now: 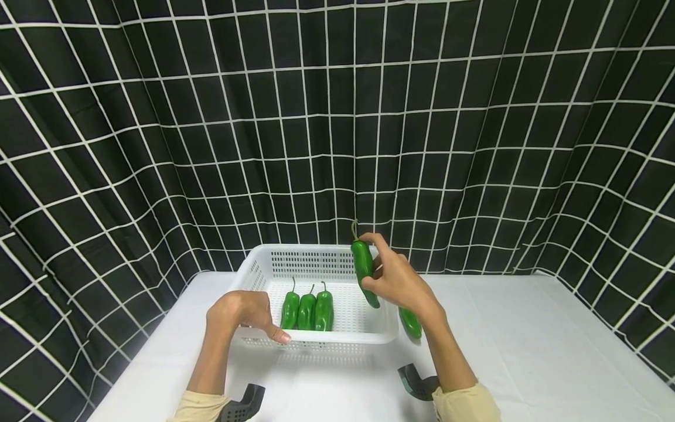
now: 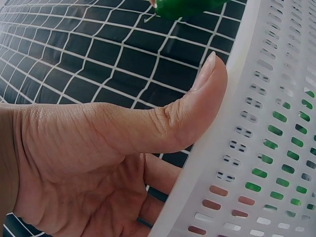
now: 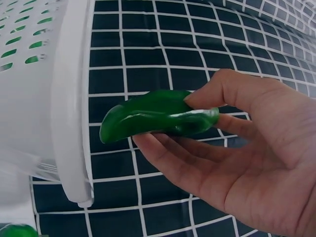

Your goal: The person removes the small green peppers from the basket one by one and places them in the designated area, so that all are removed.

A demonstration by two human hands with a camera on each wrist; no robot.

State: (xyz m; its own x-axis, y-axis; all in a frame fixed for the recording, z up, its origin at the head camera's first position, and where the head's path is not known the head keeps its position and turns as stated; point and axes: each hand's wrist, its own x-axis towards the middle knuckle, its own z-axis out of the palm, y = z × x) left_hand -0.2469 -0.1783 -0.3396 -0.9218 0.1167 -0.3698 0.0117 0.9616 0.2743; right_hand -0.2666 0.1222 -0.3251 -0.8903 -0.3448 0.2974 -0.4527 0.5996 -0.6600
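Observation:
In the head view, my right hand (image 1: 402, 280) holds a long green pepper (image 1: 362, 264) up over the right end of a white perforated plastic basket (image 1: 348, 337). Its stem points upward there. The right wrist view shows thumb and fingers pinching the glossy pepper (image 3: 148, 117) from both sides. At the basket's front left corner, my left hand (image 1: 248, 310) grips the rim; up close, the thumb of this hand (image 2: 123, 133) lies along the rim with the other fingers partly hidden behind it. Three green peppers (image 1: 307, 312) lie side by side inside, stems toward the back.
Another green pepper (image 1: 411, 323) lies on the white tabletop (image 1: 517, 334), just outside the basket's right end, partly behind my right wrist. A black curtain (image 1: 343, 140) with a white grid hangs behind and along both sides.

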